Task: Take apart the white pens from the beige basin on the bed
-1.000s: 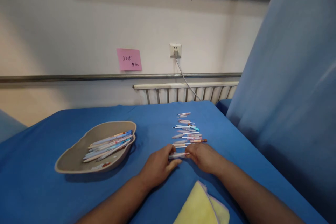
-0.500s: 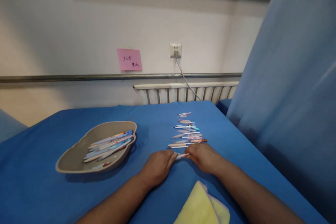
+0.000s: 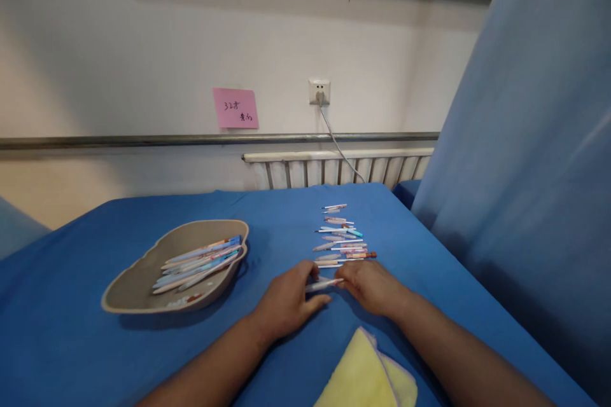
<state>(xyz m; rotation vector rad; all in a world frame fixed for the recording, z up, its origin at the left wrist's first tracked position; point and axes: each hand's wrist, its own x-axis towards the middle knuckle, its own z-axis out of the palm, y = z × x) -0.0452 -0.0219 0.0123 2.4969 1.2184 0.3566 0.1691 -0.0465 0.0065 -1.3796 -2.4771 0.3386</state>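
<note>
Both my hands meet low on the blue table point(image 3: 86, 343) over one pale pink pen point(image 3: 323, 283). My left hand point(image 3: 286, 302) pinches its left end, thumb stretched out below it. My right hand point(image 3: 372, 285) is closed over its right end. Just beyond the hands lies a row of several pens and pen parts point(image 3: 340, 238), laid crosswise one behind the other. A beige tray point(image 3: 143, 267) at the left holds several more pens point(image 3: 200, 261).
A folded yellow cloth point(image 3: 367, 375) lies at the near edge between my forearms. A blue curtain point(image 3: 534, 140) hangs along the right side. Behind the table are a radiator point(image 3: 334, 168), a wall socket with a cord point(image 3: 319, 92) and a pink note point(image 3: 235, 108).
My left hand's fingers drew in tight on the pen half a second ago; now the thumb has spread out again under it. The right hand barely moved.
</note>
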